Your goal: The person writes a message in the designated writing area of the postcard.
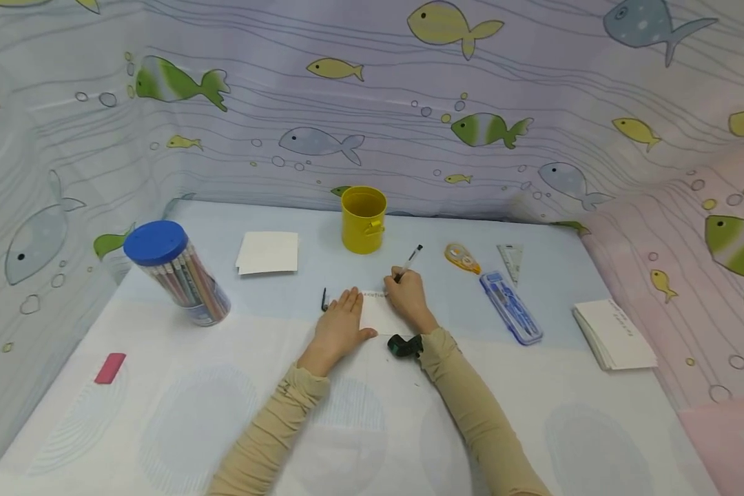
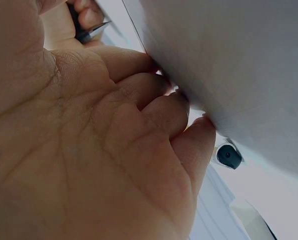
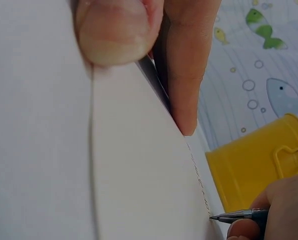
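Observation:
A white card (image 1: 381,320) lies on the table under my left hand (image 1: 341,327), whose fingers stretch across its left part while the thumb presses near its lower edge. My right hand (image 1: 407,297) grips a pen (image 1: 414,253) with a clear barrel and a black end. In the right wrist view the metal tip of the pen (image 3: 228,216) meets the card at the end of a row of small handwriting (image 3: 198,181). Beside my left fingertips is a small black object (image 1: 324,300), partly hidden by the hand. A dark wrist device (image 1: 404,346) sits at my right wrist.
A yellow bucket (image 1: 362,220) stands behind the hands. To the left are blank cards (image 1: 268,252), a blue-lidded jar of pencils (image 1: 186,282) and a pink eraser (image 1: 110,368). Rightward lie correction tape (image 1: 461,257), a set square (image 1: 511,260), a blue case (image 1: 511,307) and written cards (image 1: 615,335).

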Demonstrator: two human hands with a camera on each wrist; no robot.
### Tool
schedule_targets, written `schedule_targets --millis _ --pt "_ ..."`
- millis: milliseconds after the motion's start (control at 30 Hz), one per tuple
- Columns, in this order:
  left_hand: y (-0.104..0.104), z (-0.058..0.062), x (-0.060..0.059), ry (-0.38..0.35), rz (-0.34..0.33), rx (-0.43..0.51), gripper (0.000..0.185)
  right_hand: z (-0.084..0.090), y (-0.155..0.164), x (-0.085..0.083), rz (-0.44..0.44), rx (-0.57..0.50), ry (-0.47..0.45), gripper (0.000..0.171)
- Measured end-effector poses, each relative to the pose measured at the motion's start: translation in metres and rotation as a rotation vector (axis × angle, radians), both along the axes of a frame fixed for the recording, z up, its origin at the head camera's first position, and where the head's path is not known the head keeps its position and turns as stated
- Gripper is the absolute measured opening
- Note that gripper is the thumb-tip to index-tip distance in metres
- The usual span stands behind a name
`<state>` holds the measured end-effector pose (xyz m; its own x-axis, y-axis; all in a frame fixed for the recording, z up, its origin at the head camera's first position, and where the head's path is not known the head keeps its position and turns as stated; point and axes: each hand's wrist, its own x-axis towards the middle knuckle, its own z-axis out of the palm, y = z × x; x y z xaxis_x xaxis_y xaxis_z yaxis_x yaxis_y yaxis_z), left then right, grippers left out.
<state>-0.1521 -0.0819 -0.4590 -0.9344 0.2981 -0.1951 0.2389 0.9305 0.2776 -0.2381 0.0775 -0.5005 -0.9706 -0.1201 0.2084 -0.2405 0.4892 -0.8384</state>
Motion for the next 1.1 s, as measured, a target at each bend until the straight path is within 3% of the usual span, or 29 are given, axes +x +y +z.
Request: schedule_targets --millis 400,633,1100 --pt "-0.0007 0.0043 0.0004 0.009 -0.004 -0.003 0.084 0.0017 -0.0003 -0.0009 -0.008 0.004 -0.013 0.041" --pt "-0.0016 0.0043 0.0026 -0.008 0.009 0.007 0.084 -0.004 -0.0002 -0.0012 -0.035 -0.053 -0.001 0.039" --pt "-0.0019 0.0005 0.0015 0.004 0.006 -0.004 0.084 0.0008 -0.0012 -0.0001 -0.02 0.009 -0.015 0.041"
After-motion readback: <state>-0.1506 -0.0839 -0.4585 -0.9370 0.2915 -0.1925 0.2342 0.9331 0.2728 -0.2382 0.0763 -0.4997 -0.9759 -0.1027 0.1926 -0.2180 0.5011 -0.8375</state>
